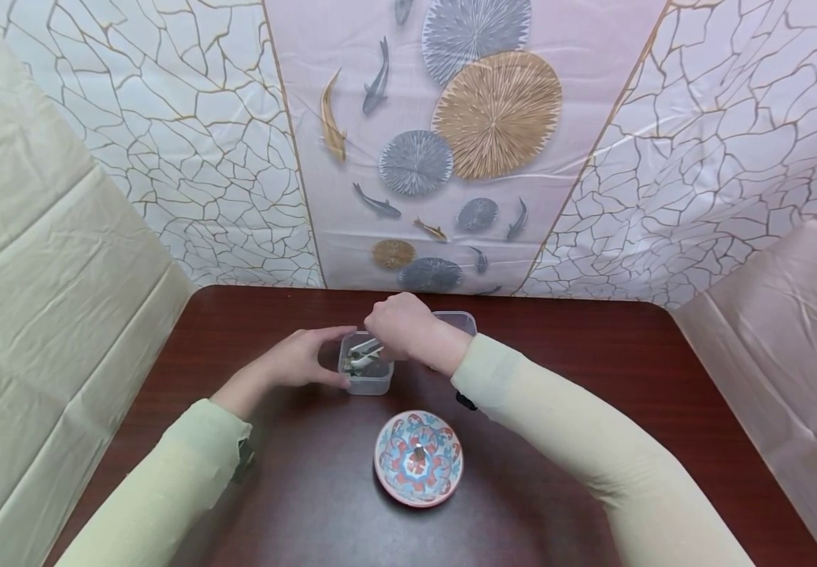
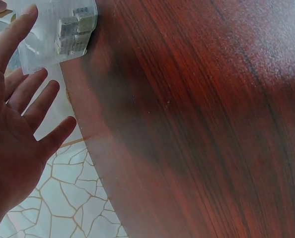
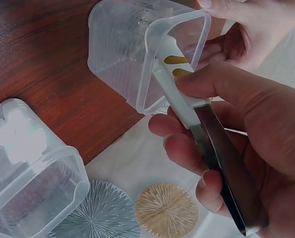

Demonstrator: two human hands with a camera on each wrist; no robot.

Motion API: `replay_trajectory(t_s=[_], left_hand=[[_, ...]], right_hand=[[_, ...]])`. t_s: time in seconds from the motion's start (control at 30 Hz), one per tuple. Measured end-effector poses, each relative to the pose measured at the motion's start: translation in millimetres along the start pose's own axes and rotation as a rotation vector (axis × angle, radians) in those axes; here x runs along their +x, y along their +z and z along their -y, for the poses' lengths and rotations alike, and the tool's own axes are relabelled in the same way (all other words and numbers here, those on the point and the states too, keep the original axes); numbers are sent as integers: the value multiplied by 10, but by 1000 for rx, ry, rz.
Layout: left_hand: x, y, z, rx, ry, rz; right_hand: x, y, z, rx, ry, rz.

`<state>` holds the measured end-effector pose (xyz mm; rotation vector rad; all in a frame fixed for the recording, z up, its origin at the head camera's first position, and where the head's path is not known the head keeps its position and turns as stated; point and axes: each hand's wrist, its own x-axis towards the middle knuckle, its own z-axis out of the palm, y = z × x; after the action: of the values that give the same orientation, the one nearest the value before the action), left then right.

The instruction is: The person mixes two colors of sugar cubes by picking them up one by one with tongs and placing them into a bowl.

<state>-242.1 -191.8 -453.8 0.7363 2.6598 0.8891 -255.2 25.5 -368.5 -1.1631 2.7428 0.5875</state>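
Note:
My right hand (image 1: 404, 327) grips a pair of tongs (image 3: 232, 178) with dark handles and white heads with gold-coloured slots. The heads reach through the mouth of a clear plastic container (image 1: 369, 386). Several small greyish cubes (image 2: 77, 29) sit at the bottom of that container, seen through its wall. Around the container's left side spreads my left hand (image 1: 295, 361), its fingers mostly straight, with the thumb and a fingertip at the rim. Whether the tongs hold a cube, I cannot tell.
A second clear container (image 1: 456, 317), partly behind my right forearm, has something white (image 3: 18, 131) at its bottom. Closer to me is a patterned bowl (image 1: 419, 494) with a small brownish piece (image 1: 419, 453) in it. Patterned cloth hangs behind the dark wooden table (image 1: 295, 488).

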Motion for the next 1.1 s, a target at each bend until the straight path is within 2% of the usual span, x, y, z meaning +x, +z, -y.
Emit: replay_trajectory(t_s=[0.4,0.63,0.9,1.1], left_hand=[[3,7,2,-9,8,-4],[-7,6,9,6,27,-19],[-25,2,15,20,42,-27],[-31,1,10,17,32,-21]], right_hand=[[14,18,27,-21,-8,-14],[-18,-6,65,-68,-30,-46],[-43,27,107,-217,-113,-175],[-74,21,118,-255,-137,-192]])
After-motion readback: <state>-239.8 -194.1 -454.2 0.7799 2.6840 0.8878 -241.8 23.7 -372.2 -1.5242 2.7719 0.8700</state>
